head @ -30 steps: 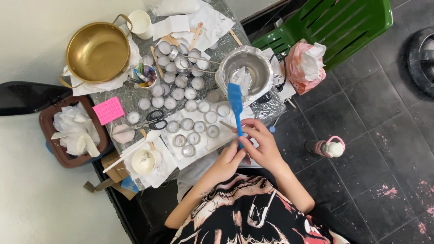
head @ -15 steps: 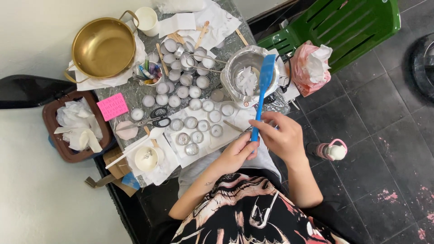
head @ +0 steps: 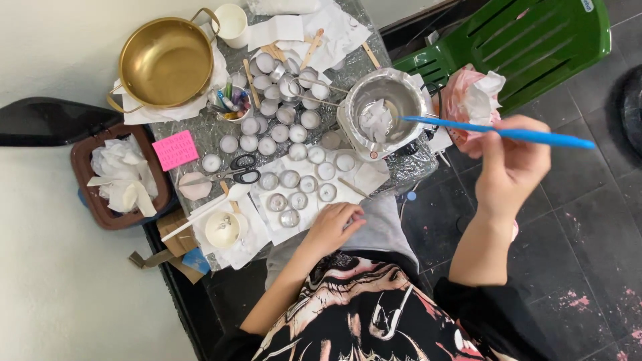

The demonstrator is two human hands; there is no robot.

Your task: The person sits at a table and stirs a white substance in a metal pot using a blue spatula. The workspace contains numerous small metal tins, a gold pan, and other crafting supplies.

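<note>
Gripping a long blue spatula (head: 498, 132), the right hand (head: 511, 164) is held out over the dark tiled floor (head: 588, 227), beside the surface (head: 221, 130). The spatula is kept nearly level, its tip reaching into the steel pot (head: 382, 110), where a white lump is seen. The left hand (head: 332, 227) is laid loosely curled and empty on the near edge of the surface, just beside rows of small round tealight cups (head: 299, 200) set on white paper. Black-handled scissors (head: 231, 176) are seen left of the cups.
</note>
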